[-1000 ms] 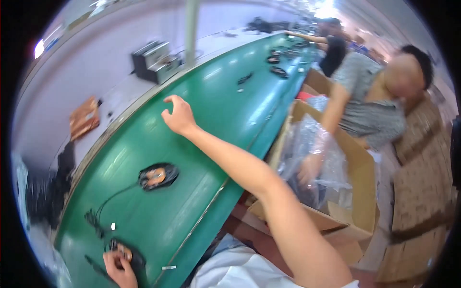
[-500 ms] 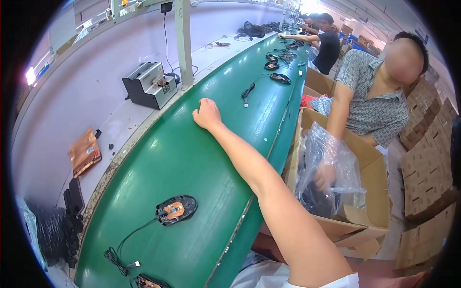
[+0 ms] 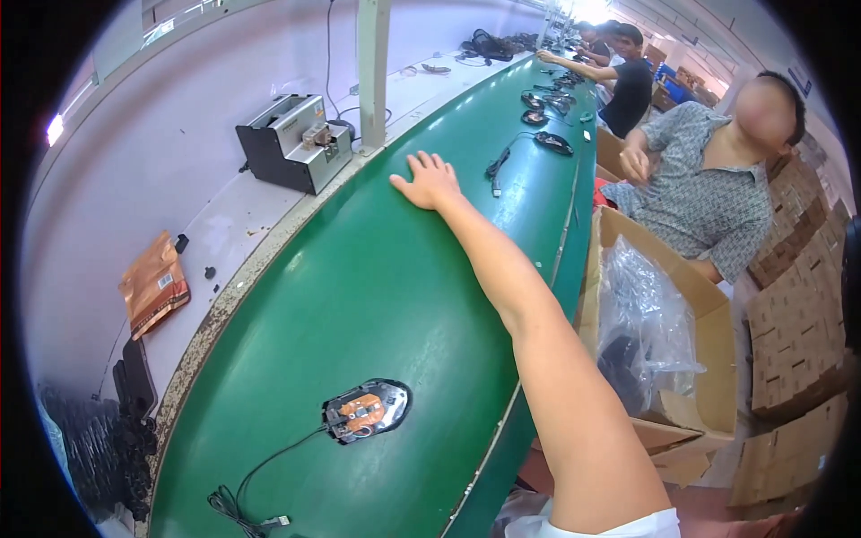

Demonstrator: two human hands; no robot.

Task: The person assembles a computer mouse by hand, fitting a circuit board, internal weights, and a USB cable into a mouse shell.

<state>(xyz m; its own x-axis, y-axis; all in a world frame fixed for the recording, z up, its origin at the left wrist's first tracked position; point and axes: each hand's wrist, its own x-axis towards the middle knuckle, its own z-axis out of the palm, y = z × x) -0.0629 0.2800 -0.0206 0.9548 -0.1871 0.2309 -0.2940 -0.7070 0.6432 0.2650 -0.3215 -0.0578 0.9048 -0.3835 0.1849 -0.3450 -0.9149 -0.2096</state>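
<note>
My right hand [image 3: 430, 182] reaches out over the far left part of the green conveyor belt [image 3: 359, 296], palm down, with its fingers spread and nothing in them. Whether the palm touches the belt I cannot tell. Nearer to me on the belt lies a computer mouse [image 3: 366, 411] without its top cover, its orange-brown circuit board exposed. A bundled black cable [image 3: 235, 513] with a USB plug runs from it to the lower left. My left hand is not in view.
More mice [image 3: 553, 143] with cables lie farther up the belt. A grey and black machine [image 3: 296, 143] and an orange-brown pouch [image 3: 154, 285] stand on the left ledge. At right, a co-worker [image 3: 708, 170] sits behind a cardboard box [image 3: 717, 332] holding clear plastic bags.
My right hand has gone from curled to spread fingers. The co-worker's hand has lifted out of the box. My view has shifted, and a second mouse at the lower edge has left it.
</note>
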